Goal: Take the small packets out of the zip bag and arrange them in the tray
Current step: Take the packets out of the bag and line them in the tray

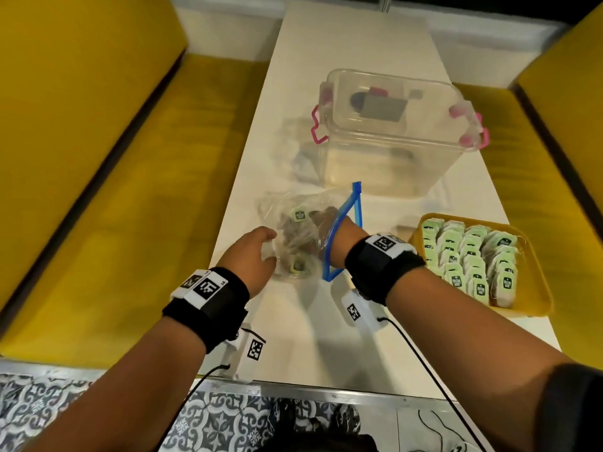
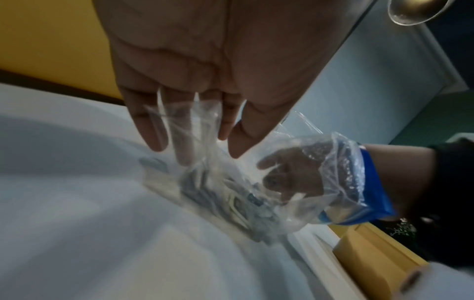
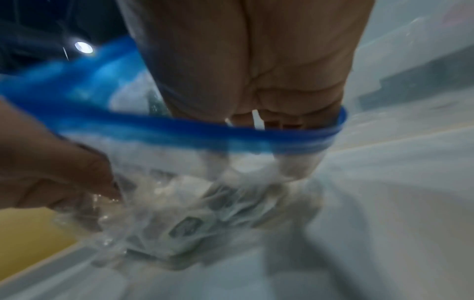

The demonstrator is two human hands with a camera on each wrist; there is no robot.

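While the left hand (image 1: 253, 256) pinches the closed end of the bag (image 1: 295, 238), the right hand (image 2: 295, 172) is buried inside to the wrist; whether its fingers have closed on a packet I cannot tell. A few packets (image 1: 298, 215) remain loose in the bag. Pulling out fast could snag the blue zip rim (image 1: 342, 236) on the wristband and drag the bag, spilling packets. Right of it, the yellow tray (image 1: 535, 308) holds neat rows. Beyond, a clear box (image 1: 391, 138) stands on the white table (image 1: 352, 40), with yellow benches (image 1: 98, 158) on both sides.
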